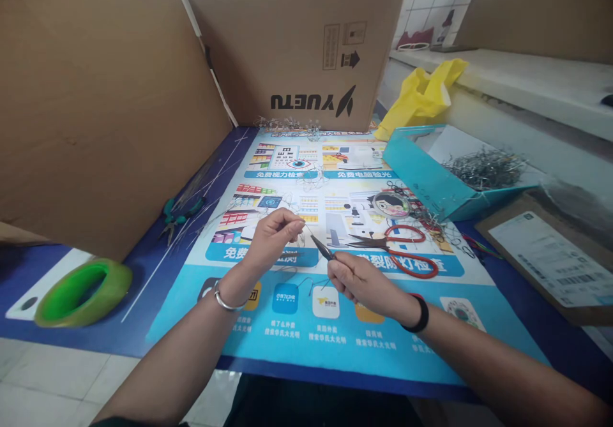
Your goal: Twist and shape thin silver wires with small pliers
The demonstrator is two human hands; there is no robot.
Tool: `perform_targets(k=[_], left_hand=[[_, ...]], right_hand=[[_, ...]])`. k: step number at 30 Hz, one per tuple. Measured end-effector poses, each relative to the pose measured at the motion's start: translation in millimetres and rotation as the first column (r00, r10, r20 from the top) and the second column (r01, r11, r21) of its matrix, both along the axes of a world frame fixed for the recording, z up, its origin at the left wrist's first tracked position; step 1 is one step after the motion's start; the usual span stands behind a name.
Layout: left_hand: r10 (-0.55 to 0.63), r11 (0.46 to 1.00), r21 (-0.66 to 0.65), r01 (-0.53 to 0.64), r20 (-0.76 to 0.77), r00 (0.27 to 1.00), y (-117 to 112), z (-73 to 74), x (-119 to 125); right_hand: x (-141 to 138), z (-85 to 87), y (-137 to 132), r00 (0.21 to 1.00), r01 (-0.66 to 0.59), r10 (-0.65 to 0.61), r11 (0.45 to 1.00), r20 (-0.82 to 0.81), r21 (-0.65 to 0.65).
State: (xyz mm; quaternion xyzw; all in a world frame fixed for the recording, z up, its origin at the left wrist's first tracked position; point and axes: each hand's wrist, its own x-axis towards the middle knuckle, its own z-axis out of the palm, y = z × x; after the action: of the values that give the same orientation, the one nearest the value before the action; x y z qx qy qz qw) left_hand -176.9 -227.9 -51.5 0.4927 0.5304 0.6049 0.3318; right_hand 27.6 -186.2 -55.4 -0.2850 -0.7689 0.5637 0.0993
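Note:
My left hand [278, 235] pinches a thin piece of wire [308, 228] between thumb and fingers, above the printed poster mat [191, 325]. My right hand [357, 279] is wrapped round a pair of pliers [322, 247], whose dark pointed jaws aim up and left at the wire's end. Whether the jaws touch the wire I cannot tell. Red-handled scissors [412, 254] lie just beyond my right hand, blades to the left. Behind them rests a round tin with a cartoon face [391, 204]. Loose bent wires lie around my hands on the mat.
Cardboard panels [287, 37] wall off the back and left. A teal box [426, 178] holds a tangle of wire pieces [486, 168] at right, near a yellow bag [421, 98] and a labelled carton [550, 261]. Green tape [83, 293] and teal-handled pliers [179, 216] lie left.

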Motion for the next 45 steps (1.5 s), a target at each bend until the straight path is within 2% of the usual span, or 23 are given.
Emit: perform_targets(k=[8,13,16,20,24,30,37,45], left_hand=[[-0.015,1.000,0.002,0.015,-0.025,1.000,0,-0.2,1],[-0.051,0.998,-0.046,0.047,-0.096,0.994,1,10.4,-14],[-0.121,0.984,-0.149,0.097,-0.162,0.979,2,18.8,-37],[-0.262,0.929,-0.332,0.164,-0.277,0.925,-1,23.5,-63],[-0.254,0.915,-0.397,0.071,-0.430,0.866,0,15.7,-69],[-0.231,0.921,-0.390,0.010,-0.525,0.819,10,-4.2,-57],[-0.184,0.935,-0.349,-0.068,-0.639,0.746,12,-7.4,-61],[-0.160,0.922,-0.353,-0.160,-0.723,0.672,14,-11.6,-60]], right_hand=[[0,3.2,-1,1.000,-0.013,0.013,1.000,0.002,-0.019],[3,-1.5,2,1.000,-0.023,0.023,0.995,0.000,-0.097],[3,-4.2,5,0.999,0.033,-0.036,0.992,-0.028,-0.120],[3,-5.9,8,0.992,0.068,-0.080,0.991,-0.098,-0.118],[5,-7.2,8,0.978,0.119,-0.134,0.987,-0.158,-0.105],[5,-8.6,7,0.961,0.161,-0.179,0.982,-0.211,-0.099],[6,-11.4,9,0.949,0.167,-0.193,0.978,-0.250,-0.123],[6,-13.5,9,0.947,0.161,-0.190,0.978,-0.258,-0.132]])
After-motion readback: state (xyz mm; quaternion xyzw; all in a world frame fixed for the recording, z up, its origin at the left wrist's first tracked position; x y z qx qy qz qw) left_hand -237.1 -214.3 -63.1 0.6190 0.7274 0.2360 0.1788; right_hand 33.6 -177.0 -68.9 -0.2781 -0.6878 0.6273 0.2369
